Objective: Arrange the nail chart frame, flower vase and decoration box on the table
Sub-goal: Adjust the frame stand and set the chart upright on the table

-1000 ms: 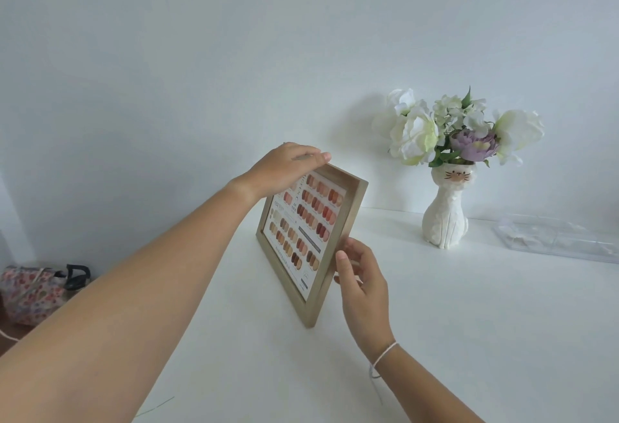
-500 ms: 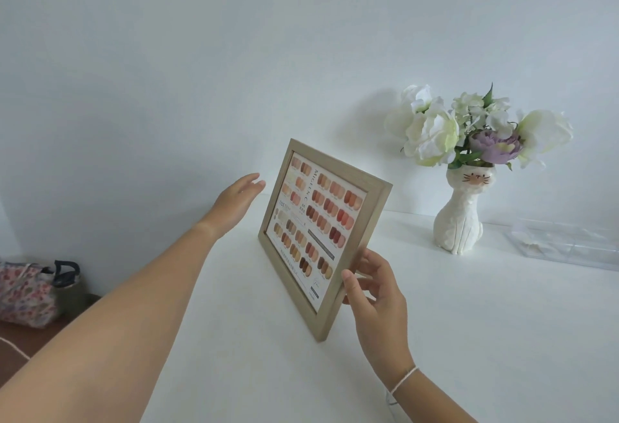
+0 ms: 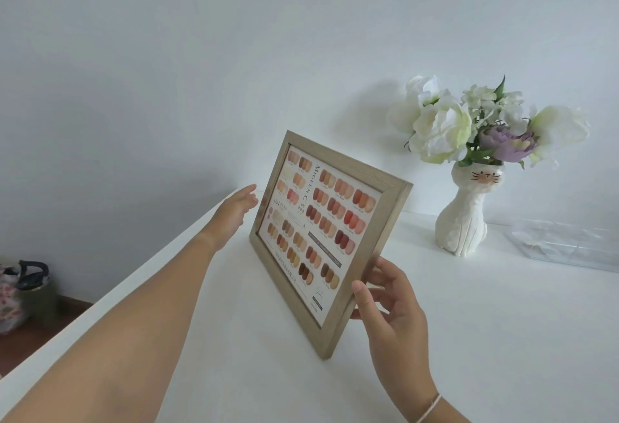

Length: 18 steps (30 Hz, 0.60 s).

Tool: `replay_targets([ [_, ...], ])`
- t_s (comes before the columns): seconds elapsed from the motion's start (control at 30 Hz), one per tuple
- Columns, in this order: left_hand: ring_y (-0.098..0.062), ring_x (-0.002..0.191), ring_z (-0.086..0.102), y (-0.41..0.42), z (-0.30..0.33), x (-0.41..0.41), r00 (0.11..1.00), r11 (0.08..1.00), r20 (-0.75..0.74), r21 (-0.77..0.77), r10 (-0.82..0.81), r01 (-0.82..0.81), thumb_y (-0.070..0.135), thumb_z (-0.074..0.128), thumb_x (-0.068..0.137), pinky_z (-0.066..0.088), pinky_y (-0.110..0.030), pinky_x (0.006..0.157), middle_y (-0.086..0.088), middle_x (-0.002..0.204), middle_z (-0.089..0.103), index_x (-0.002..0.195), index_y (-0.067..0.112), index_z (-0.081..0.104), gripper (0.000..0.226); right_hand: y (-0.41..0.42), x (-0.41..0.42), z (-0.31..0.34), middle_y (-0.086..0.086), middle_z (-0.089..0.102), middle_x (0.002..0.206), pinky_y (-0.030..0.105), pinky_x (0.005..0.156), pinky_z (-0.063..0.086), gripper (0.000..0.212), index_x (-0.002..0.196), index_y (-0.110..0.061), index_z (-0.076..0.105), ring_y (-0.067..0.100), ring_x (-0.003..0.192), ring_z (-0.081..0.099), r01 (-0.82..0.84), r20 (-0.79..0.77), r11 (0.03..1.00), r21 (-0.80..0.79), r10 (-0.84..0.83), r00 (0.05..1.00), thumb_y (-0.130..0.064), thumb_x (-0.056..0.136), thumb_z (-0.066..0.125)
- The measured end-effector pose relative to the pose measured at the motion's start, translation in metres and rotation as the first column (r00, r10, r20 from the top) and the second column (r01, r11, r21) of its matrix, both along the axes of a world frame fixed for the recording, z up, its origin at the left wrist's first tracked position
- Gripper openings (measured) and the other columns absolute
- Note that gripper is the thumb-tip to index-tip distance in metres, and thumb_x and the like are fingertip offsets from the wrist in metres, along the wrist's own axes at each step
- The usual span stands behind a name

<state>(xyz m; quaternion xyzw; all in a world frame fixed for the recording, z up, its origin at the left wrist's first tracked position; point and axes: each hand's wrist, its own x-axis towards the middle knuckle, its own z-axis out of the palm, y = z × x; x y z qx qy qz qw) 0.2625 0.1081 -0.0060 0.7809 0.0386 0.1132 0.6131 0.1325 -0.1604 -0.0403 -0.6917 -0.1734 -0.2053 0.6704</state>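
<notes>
The nail chart frame point(image 3: 326, 238) stands on the counter point(image 3: 469, 339), left of the flower vase point(image 3: 464, 218); the decoration box point(image 3: 566, 248) lies right of the vase.

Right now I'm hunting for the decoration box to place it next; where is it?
In the head view, the clear decoration box lies on the white table at the far right, just right of the cat-shaped flower vase.

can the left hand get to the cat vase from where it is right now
Probably not directly. The left hand is open beyond the far left edge of the nail chart frame, which stands between it and the cat vase. It would need to go over or around.
</notes>
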Motion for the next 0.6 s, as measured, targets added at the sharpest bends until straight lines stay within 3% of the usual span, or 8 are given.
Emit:
replay_targets([
  [0.2,-0.017,0.130,0.037,0.001,-0.010,0.008,0.998,0.999,-0.048,-0.005,-0.037,0.037,0.021,0.040,0.097,0.028,-0.038,0.106,0.003,0.137,0.047,0.141,0.027,0.036,0.045,0.002,-0.001,0.003,-0.019,0.067,0.098,0.025,0.058,0.056,0.029,0.095,-0.056,0.057,0.011,0.074,0.065,-0.014,0.030,1.000,0.016,0.014,0.999,-0.044,0.068,0.059],
  [0.33,-0.015,0.115,0.050,0.000,-0.016,0.011,0.998,0.998,-0.030,0.025,-0.050,0.051,0.015,0.037,0.096,0.034,-0.039,0.100,0.008,0.119,0.061,0.126,0.033,0.052,0.038,0.002,-0.001,0.003,-0.019,0.067,0.098,0.024,0.058,0.056,0.030,0.096,-0.057,0.056,0.011,0.074,0.065,-0.013,0.039,1.000,0.012,0.013,0.999,-0.045,0.068,0.059],
  [0.47,-0.018,0.090,0.059,-0.004,-0.017,0.012,0.998,0.998,0.018,-0.020,-0.061,0.062,0.008,0.037,0.095,0.049,-0.027,0.078,0.002,0.102,0.066,0.103,0.030,0.065,0.036,0.002,-0.001,0.003,-0.019,0.066,0.098,0.025,0.058,0.056,0.030,0.097,-0.056,0.056,0.011,0.074,0.065,-0.004,0.039,1.000,0.000,0.004,0.999,-0.040,0.071,0.060],
  [0.6,-0.016,0.082,0.059,-0.008,-0.018,0.010,0.999,0.998,0.039,-0.041,-0.037,0.038,0.010,0.037,0.097,0.049,-0.025,0.069,-0.002,0.101,0.065,0.107,0.026,0.063,0.032,0.001,-0.002,0.002,-0.017,0.066,0.098,0.030,0.061,0.057,0.030,0.099,-0.052,0.056,0.013,0.077,0.066,0.003,0.020,1.000,-0.010,-0.002,1.000,-0.044,0.071,0.058],
])
